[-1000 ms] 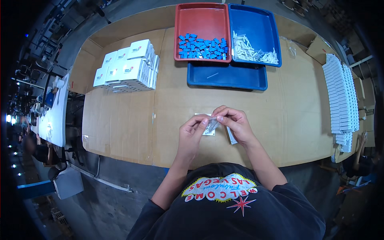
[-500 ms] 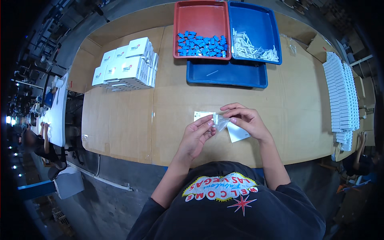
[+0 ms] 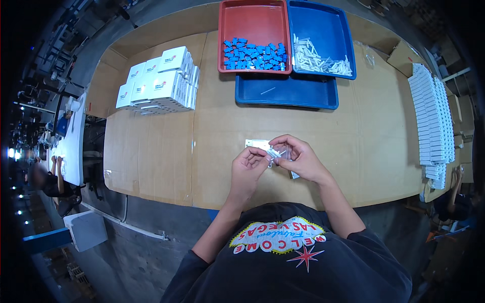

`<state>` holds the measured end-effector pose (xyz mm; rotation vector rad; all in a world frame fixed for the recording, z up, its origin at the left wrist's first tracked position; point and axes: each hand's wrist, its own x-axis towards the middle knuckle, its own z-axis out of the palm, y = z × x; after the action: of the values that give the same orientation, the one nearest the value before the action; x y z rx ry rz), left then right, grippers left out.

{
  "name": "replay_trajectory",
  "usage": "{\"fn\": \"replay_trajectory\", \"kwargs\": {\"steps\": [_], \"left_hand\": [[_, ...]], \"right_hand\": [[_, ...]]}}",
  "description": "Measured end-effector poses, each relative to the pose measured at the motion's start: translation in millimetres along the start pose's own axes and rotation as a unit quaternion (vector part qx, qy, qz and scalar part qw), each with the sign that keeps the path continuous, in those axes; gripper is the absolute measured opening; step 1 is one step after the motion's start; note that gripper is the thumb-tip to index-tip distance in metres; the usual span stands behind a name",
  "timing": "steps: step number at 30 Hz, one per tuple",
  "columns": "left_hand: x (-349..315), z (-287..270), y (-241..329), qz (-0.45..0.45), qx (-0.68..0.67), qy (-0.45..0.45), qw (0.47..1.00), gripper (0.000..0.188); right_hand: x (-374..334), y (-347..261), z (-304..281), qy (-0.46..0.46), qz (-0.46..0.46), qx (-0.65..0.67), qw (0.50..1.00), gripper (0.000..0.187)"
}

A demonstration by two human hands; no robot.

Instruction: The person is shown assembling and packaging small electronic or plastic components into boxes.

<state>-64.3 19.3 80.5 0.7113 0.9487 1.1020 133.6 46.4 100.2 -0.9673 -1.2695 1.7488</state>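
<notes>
A small clear plastic bag (image 3: 286, 151) is held between my hands above the middle of the near table. Slim white pieces (image 3: 273, 153) show at its left end; whether they lie inside it, I cannot tell. My left hand (image 3: 248, 164) pinches that end, fingers curled. On the other side my right hand (image 3: 302, 157) grips the bag between thumb and fingers. Just behind my left fingers lies a flat white box or card (image 3: 256, 143), partly covered. Another white piece (image 3: 294, 175) peeks out from under my right hand, mostly hidden.
Beyond my hands stand a red tray (image 3: 252, 22) of blue parts, a blue tray (image 3: 318, 22) of white sticks, and a lower blue tray (image 3: 288, 97) with one thin stick. White boxes are stacked at left (image 3: 159, 86) and right (image 3: 429, 118). Other people sit at both sides.
My right hand has moved left, closer to my left hand, and now covers most of the white piece below it. The bag is drawn in between my fingers.
</notes>
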Motion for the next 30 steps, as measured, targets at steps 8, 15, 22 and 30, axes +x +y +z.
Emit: {"fn": "replay_trajectory", "kwargs": {"steps": [8,15,22,30], "left_hand": [[-3.7,8.5,12.6,0.051,0.024,-0.01,0.998,0.019],[-6.0,-0.7,12.0,0.085,0.067,-0.017,0.994,0.017],[-1.0,-4.7,19.2,0.074,0.058,0.01,0.995,0.024],[6.7,-21.0,42.3,0.103,0.295,-0.033,0.949,0.029]], "right_hand": [[3.1,1.1,4.6,0.008,0.042,0.108,0.993,0.038],[4.4,14.1,13.0,0.049,0.023,0.116,0.992,0.038],[5.1,18.9,9.4,0.07,0.003,0.106,0.992,0.027],[6.5,20.0,8.5,0.087,0.027,0.081,0.993,0.028]]}}
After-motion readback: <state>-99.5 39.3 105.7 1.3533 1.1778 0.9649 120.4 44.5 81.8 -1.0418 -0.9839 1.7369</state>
